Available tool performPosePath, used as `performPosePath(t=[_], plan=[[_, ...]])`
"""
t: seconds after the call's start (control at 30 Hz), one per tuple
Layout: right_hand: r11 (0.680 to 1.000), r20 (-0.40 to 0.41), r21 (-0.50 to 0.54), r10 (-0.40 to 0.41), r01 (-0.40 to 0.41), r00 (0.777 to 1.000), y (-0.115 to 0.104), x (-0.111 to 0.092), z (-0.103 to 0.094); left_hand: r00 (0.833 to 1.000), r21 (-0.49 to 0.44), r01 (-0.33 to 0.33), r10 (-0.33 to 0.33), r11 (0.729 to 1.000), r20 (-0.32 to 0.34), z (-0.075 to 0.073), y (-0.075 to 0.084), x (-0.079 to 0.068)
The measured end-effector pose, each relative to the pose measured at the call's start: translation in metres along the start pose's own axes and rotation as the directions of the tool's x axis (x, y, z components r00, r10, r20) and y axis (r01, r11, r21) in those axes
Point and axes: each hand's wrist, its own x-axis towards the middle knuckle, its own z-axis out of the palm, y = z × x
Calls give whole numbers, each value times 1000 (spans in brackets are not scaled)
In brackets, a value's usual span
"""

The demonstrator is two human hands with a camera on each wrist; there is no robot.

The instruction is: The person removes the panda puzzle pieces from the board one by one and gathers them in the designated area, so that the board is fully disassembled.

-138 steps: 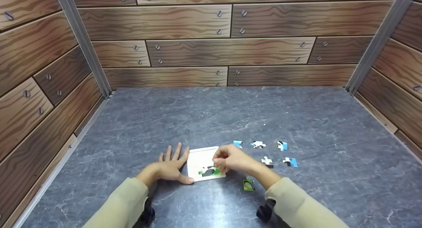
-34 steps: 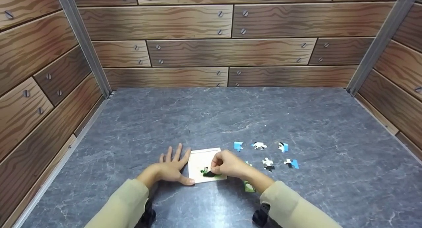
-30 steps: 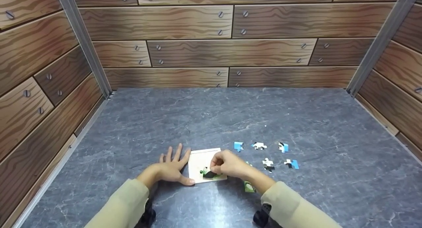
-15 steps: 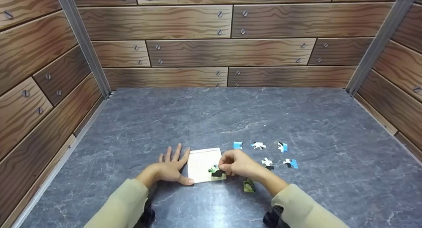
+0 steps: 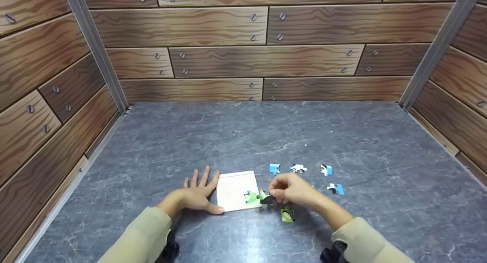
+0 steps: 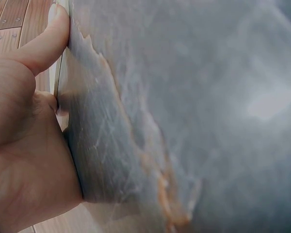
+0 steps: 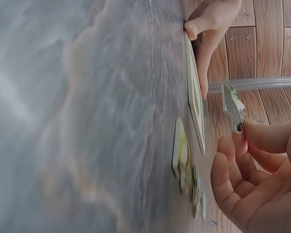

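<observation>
My left hand (image 5: 196,194) lies flat with fingers spread on the table, its thumb on the lower left corner of the white puzzle tray (image 5: 232,188). A green and light-blue jigsaw piece (image 5: 251,197) sits in the tray's lower right corner. Just right of the tray, my right hand (image 5: 291,188) pinches a black, white and green jigsaw piece (image 5: 266,198) between thumb and fingers. In the right wrist view, that held jigsaw piece (image 7: 233,109) is raised off the table and tilted. A green jigsaw piece (image 5: 288,214) lies on the table below the right hand.
Beyond the right hand lie a blue piece (image 5: 274,168), a white and black piece (image 5: 298,168) and a white-blue piece (image 5: 326,169). Another blue-edged piece (image 5: 335,188) lies farther right. Wood-patterned walls (image 5: 217,61) enclose the grey marbled table (image 5: 182,137).
Holding the jigsaw piece, my right hand has moved right from over the tray to beyond its right edge. The piece in the tray's corner now shows. My left hand has stayed put.
</observation>
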Motion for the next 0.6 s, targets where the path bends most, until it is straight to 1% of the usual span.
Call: performPosePath(t=[0.07,0.37,0.6], plan=[[1000,-3,4,7,-7,1000,1,-4,-4,1000,4,-4,4,1000,5,0,0,0],[1000,-20,-7,8,-8,1000,13,-16,-23,1000,7,6,-6,1000,-15,0,1,0],[999,-28,-13,38,-39,999,21,-31,-39,1000,-7,11,-11,1000,-12,1,1,2]])
